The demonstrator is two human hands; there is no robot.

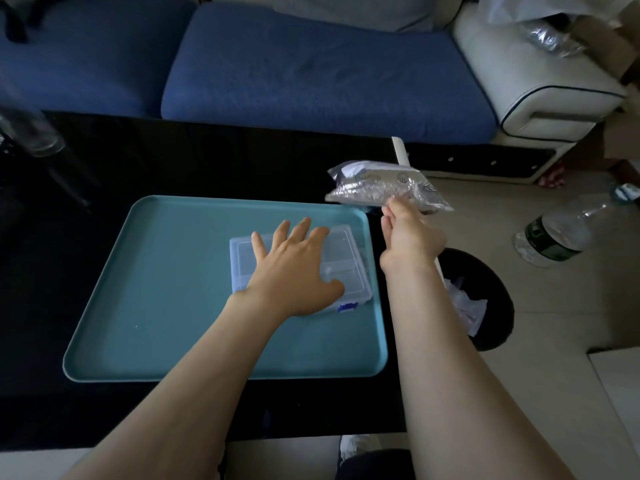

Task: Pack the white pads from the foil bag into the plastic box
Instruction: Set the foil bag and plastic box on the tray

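Blue fabric sofa [311,74] behind a glossy black table [207,161], with a smooth teal tray [156,289], rounded at the corners, on top and a flat, clear plastic box [343,244] lying closed near the tray's right edge. Left hand [294,268] spread flat on the box, fingers straight; right hand [408,240] raised just past the tray's right rim, pinching the lower edge of a crinkled silver foil bag [384,188] held in the air. Bag's contents out of sight; round black bin [491,271] and clear bottle [554,233] on the pale floor [554,323] at right, finer detail lost in dim light.

tray [156,289] left half bare | left hand [294,268] covers plastic box [346,251] lid
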